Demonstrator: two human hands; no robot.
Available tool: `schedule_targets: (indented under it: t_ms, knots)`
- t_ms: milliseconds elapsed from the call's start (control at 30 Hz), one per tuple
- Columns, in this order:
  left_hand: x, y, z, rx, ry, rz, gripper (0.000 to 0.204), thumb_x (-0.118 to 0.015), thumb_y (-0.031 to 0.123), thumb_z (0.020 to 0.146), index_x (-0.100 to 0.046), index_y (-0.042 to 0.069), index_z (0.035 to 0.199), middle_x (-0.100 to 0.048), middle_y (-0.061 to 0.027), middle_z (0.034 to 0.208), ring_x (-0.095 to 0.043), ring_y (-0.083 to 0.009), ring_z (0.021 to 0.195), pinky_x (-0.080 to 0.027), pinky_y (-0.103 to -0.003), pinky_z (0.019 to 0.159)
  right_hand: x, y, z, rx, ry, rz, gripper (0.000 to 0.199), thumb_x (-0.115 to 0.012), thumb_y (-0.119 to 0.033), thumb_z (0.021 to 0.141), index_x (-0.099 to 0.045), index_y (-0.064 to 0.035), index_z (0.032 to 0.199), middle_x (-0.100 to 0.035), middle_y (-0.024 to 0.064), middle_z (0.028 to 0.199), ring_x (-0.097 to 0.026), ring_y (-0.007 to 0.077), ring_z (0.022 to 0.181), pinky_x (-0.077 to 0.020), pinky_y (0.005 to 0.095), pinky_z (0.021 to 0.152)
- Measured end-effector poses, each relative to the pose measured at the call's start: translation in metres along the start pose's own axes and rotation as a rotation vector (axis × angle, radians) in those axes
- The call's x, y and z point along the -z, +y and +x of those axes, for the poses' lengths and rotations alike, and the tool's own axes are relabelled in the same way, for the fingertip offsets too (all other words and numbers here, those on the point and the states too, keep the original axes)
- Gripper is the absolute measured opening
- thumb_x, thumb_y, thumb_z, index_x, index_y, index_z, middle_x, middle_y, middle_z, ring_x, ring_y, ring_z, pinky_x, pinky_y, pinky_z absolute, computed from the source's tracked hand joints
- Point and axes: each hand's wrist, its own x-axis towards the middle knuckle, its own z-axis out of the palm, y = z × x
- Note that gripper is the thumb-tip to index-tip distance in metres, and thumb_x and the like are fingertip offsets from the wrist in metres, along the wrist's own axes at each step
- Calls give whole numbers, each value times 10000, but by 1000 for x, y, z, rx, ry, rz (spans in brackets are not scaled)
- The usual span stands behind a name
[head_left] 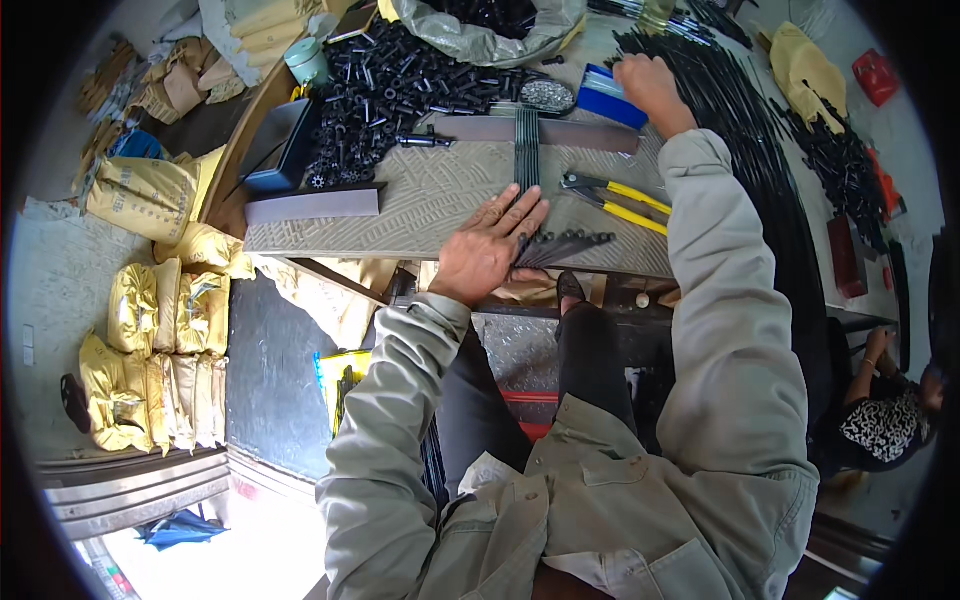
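Note:
My left hand lies flat on the table's near edge, fingers stretched out over a row of thin dark rods. The rods run away from me across a long flat metal strip, and their near ends fan out beside my palm. My right hand reaches to the far right, fingers curled at the corner of a blue box, close to a heap of long black rods. What those fingers hold, if anything, is hidden. Pliers with yellow handles rest between my arms.
Black cylindrical parts are heaped at the far left, beside a dark blue bin. A dish of small metal pieces stands near a large sack. A second metal strip lies left. Another person sits at the right.

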Motion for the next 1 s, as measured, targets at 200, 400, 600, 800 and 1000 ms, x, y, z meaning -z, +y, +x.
schedule_targets:
  t_ms: [200, 400, 600, 800, 1000]
  knots:
    - [6, 4, -4, -11, 7, 158, 822, -560, 550, 681, -328, 93, 1323, -286, -85, 1387, -293, -266, 1265, -262, -366, 1026, 101, -40, -51, -220, 256, 1499, 158, -463, -142, 884, -539, -38, 975, -577, 36, 749, -599, 137, 711, -466, 256, 617]
    - [98, 45, 23, 104, 239, -930, 547, -624, 239, 780, -428, 39, 1250, -496, -119, 1213, -493, -186, 1086, -385, -299, 914, 240, -100, -153, 106, 389, 1377, 112, -549, 0, 799, -581, -4, 906, -548, 47, 783, -579, 122, 689, -448, 229, 548]
    - [138, 63, 39, 218, 286, -1212, 298, -597, 16, 794, -566, -16, 1089, -640, -98, 951, -595, -126, 859, -464, -239, 784, 241, -118, -155, 95, 650, 920, 192, -564, 58, 748, -610, -23, 916, -534, 48, 803, -548, 123, 666, -418, 237, 532]
    - [134, 66, 40, 243, 291, -1223, 209, -585, 24, 807, -608, -25, 1008, -648, -92, 894, -602, -121, 800, -473, -231, 752, 219, -119, -157, -9, 482, 1227, 327, -554, 77, 732, -626, -89, 1004, -502, 59, 775, -522, 161, 640, -416, 247, 534]
    - [133, 74, 44, 283, 293, -1229, 193, -592, 31, 806, -620, -10, 992, -649, -85, 885, -595, -102, 788, -474, -227, 735, 217, -117, -157, 17, 627, 1188, 366, -566, 81, 695, -643, -116, 994, -481, 47, 756, -501, 163, 598, -411, 239, 507]
